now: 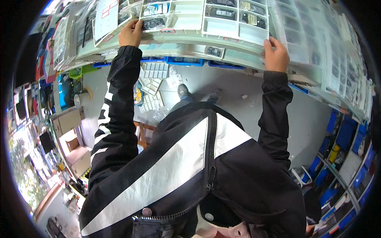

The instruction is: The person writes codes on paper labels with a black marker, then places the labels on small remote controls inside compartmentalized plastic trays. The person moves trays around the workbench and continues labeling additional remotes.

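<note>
My left hand (130, 33) is at the front left corner of a white compartment tray (186, 29), its thumb and finger on the rim. That tray holds dark items in clear bags (154, 23). My right hand (276, 55) has its thumb and fingers at the front right corner of a second white compartment tray (220, 33). Dark car key fobs or similar small cases (221, 13) lie in its rear compartments. Both trays lie side by side on a pale green glass shelf (166, 39). The fingertips are partly hidden behind the rims.
More compartment trays (287, 32) stand along the shelf to the right. Below the shelf are blue bins (185, 61) and a small white tray (213, 51). Empty-looking trays (155, 70) and plastic bags lie on the floor left of my feet. A wooden stool (145, 132) stands near my left side.
</note>
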`<move>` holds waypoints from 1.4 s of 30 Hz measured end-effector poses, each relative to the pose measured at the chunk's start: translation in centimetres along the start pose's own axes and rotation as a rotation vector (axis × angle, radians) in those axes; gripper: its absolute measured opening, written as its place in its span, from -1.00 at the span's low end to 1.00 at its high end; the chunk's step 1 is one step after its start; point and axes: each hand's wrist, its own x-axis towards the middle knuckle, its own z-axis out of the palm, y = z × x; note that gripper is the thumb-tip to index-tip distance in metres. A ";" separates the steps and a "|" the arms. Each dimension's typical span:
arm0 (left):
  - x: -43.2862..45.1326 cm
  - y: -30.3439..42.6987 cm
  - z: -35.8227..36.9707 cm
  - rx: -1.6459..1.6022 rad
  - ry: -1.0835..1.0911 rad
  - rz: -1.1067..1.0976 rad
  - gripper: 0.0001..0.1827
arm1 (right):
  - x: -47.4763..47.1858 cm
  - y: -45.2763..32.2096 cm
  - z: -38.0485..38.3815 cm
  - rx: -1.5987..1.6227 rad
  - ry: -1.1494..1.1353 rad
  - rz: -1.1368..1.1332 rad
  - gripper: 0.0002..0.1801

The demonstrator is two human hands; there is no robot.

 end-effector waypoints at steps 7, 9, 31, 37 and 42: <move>0.1 -0.5 0.7 0.111 0.152 0.137 -0.63 | 2.1 -0.6 -0.1 -0.167 -0.123 0.019 -0.69; 0.2 -0.5 0.7 0.056 0.167 0.161 -0.62 | 2.3 -0.6 0.1 -0.155 -0.125 0.001 -0.71; 4.1 -1.3 -3.8 -1.040 -0.156 -0.552 -0.62 | -13.2 3.7 -8.6 0.173 0.024 0.201 -0.68; -0.5 10.8 -5.1 -1.128 -0.191 -0.422 -0.63 | -12.4 5.5 -10.9 0.282 0.102 0.167 -0.69; -4.6 20.2 -1.3 -1.212 -0.247 -0.318 -0.54 | -11.1 6.9 -11.8 0.300 0.144 0.139 -0.70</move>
